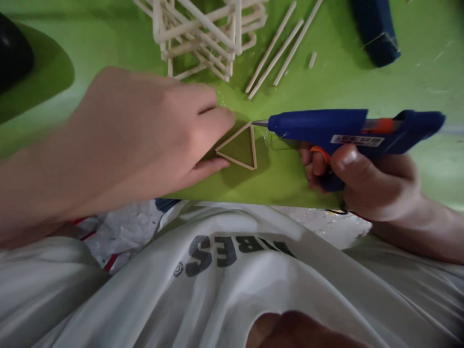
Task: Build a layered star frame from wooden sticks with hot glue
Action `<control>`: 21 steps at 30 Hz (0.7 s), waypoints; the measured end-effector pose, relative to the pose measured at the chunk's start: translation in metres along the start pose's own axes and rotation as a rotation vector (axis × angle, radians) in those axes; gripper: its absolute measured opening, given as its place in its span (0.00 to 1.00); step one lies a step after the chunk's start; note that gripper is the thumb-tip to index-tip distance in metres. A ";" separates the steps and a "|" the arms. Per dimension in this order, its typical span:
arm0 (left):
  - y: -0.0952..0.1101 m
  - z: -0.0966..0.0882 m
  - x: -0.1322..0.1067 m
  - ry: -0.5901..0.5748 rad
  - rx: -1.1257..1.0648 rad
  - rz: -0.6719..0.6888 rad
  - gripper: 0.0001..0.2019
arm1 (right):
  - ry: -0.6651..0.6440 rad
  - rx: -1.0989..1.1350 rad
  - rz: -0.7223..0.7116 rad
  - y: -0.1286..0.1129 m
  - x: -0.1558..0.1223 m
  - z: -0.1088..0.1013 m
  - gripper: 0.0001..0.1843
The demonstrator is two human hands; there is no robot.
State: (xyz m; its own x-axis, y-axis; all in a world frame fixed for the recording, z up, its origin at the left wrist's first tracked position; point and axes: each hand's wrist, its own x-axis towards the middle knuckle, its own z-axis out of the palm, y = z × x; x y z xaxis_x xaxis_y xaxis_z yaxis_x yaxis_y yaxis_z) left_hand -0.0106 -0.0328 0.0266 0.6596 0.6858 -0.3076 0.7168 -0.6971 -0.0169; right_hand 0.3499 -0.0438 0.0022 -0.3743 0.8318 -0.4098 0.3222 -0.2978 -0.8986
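A small triangle of thin wooden sticks (253, 147) lies flat on the green table (326, 92) near its front edge. My left hand (145, 130) rests on the triangle's left corner, with fingertips pinching and pressing the sticks down. My right hand (362, 179) grips a blue glue gun (337, 128), a finger on its orange trigger. The metal nozzle points left and sits right at the triangle's upper right corner.
A lattice structure of glued wooden sticks (203, 34) stands at the back centre. Three loose sticks (279, 48) and a short offcut lie beside it. A dark blue object (377, 34) sits at the back right, a black object (12, 53) at far left.
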 end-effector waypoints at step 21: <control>0.003 -0.003 0.003 -0.046 0.023 -0.018 0.33 | -0.085 0.061 -0.066 -0.005 0.005 0.000 0.18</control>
State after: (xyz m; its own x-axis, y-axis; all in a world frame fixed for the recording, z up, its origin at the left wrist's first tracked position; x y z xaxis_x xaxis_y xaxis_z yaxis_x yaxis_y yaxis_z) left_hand -0.0062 -0.0325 0.0288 0.6356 0.6881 -0.3501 0.7224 -0.6901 -0.0448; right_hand 0.3462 -0.0385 0.0047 -0.4664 0.8083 -0.3594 0.2422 -0.2741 -0.9307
